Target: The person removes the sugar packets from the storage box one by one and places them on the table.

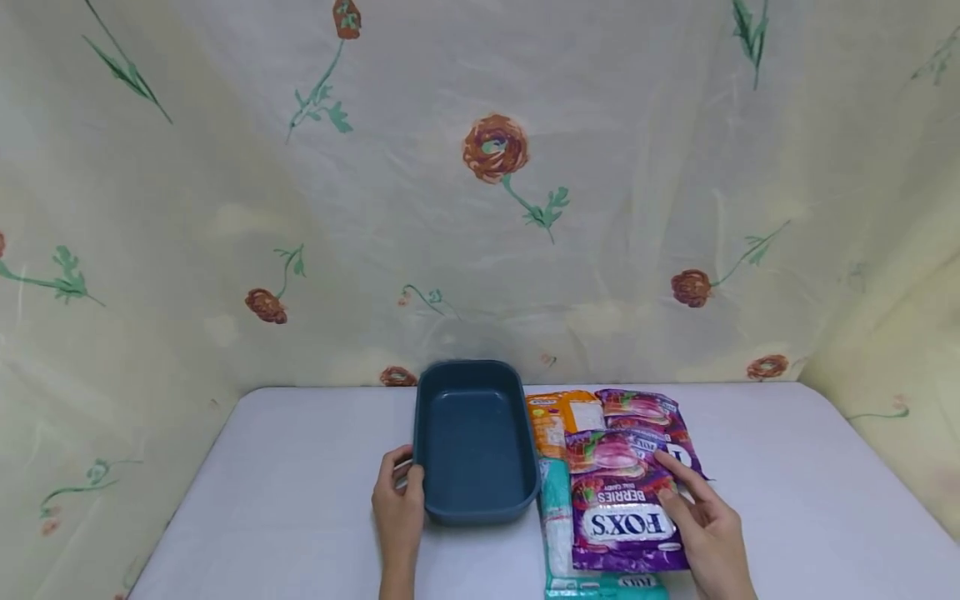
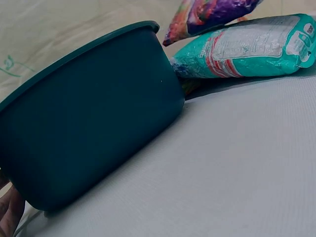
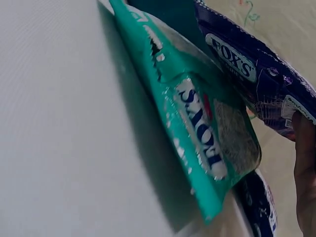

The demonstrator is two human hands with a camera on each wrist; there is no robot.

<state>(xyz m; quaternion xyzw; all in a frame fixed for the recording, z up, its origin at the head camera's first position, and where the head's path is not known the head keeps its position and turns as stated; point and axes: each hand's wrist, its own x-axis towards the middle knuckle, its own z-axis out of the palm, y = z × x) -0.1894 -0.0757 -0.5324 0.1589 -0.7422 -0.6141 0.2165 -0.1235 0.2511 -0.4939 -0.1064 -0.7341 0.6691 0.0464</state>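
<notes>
A dark blue rectangular tub (image 1: 474,514) stands on the table. My left hand (image 1: 399,500) touches its left outer wall with bent fingers and thumb; in the left wrist view, some fingers (image 2: 11,210) show beside the tub's lower corner. With my right hand (image 1: 708,525) I hold a purple Fox's Berries candy bag (image 1: 611,487) by its right edge, above the other bags. Beneath it lies a teal Fox's candy bag (image 3: 197,128), partly covered. A second purple Berries bag (image 1: 637,404) and an orange bag (image 1: 547,425) lie farther back, both partly hidden.
A white-covered table (image 1: 300,500) carries everything. Behind it and along both sides hangs a pale curtain (image 1: 600,167) with a flower print. The bags lie close against the tub's right side.
</notes>
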